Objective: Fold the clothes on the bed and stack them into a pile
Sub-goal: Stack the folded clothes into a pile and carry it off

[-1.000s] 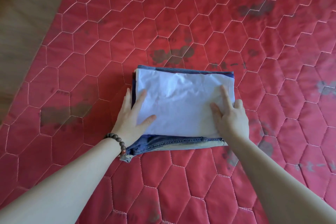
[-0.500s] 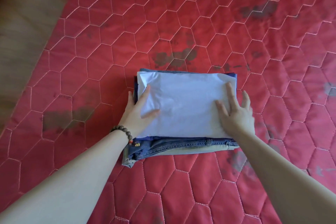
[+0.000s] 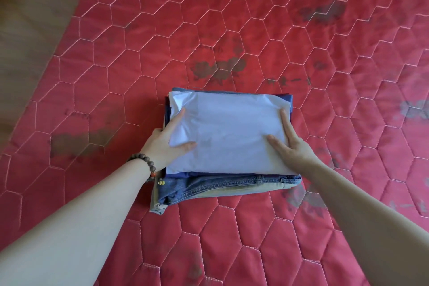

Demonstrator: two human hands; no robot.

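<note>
Since the earlier frames both hands have been slid outward to the side edges of the folded white garment (image 3: 228, 132), and its top, creased a second ago, is now seen smoothed flat; the left hand (image 3: 166, 143) is laid at the garment's left edge, its thumb spread across the white cloth and its fingers extended along and partly over the side of the stack; the right hand (image 3: 291, 143) is pressed flat on the garment's right part, thumb angled inward, fingers stretched toward the far edge. Neither hand is closed around anything; both are held open, palms down, resting on the cloth. A beaded bracelet (image 3: 145, 161) is worn on the left wrist. The white garment is placed on top of the pile (image 3: 222, 183), which is set near the middle of the red quilted bedcover (image 3: 348, 53); beneath it a dark blue folded layer is glimpsed at the left and far edges, then folded blue jeans (image 3: 227, 184) with the waistband turned toward the viewer, and a pale beige layer at the bottom, protruding at the near left corner. A brown floor (image 3: 30, 18) is seen blurred beyond the bedcover's left edge.
</note>
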